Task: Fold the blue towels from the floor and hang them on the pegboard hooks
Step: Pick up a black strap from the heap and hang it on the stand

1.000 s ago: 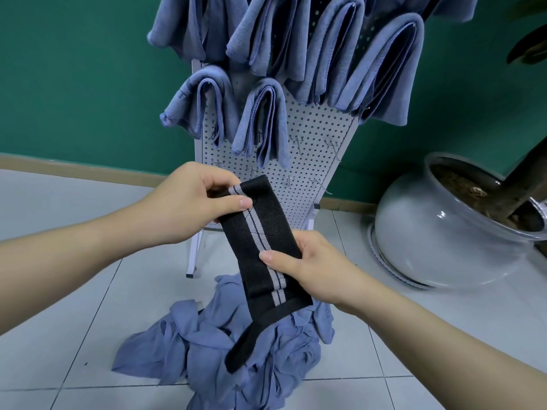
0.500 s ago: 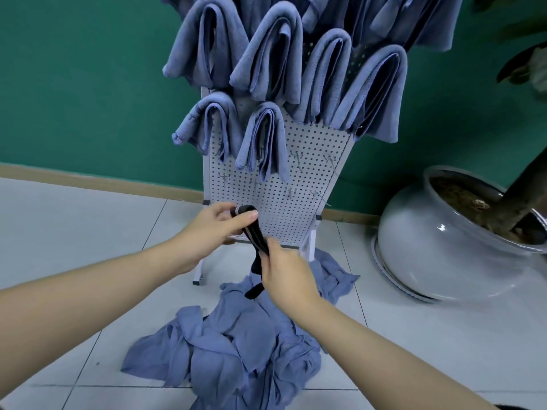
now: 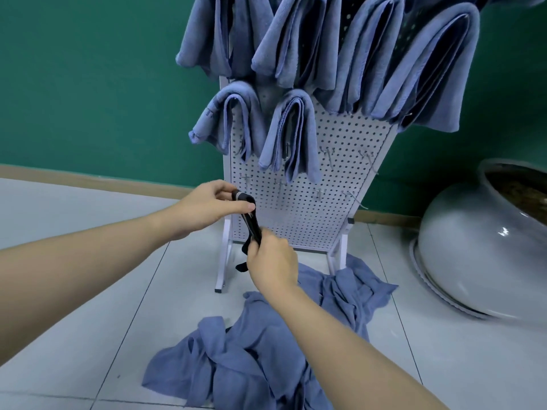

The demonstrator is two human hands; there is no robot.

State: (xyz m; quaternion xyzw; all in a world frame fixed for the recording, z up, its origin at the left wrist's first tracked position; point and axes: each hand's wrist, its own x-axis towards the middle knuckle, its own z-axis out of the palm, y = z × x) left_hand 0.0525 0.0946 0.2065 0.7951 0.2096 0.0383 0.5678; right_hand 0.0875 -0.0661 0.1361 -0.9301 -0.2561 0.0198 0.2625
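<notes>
A black band with a grey stripe (image 3: 251, 224) is stretched edge-on between my hands, close to the lower left of the white pegboard (image 3: 322, 196). My left hand (image 3: 213, 207) pinches its upper end near a bare hook. My right hand (image 3: 272, 260) grips its lower part, and a short black tail hangs below. Several folded blue towels (image 3: 291, 134) hang on the upper hooks. A crumpled heap of blue towels (image 3: 266, 350) lies on the floor under my right forearm.
Bare metal hooks (image 3: 321, 192) stick out of the pegboard's lower rows. A large grey ceramic planter (image 3: 473, 250) with soil stands on the floor at the right. A green wall with a tan skirting runs behind. The floor is pale tile.
The band was held flat and near the camera; both hands have carried it forward and down to the pegboard's lower left and turned it edge-on. The view has come closer to the board.
</notes>
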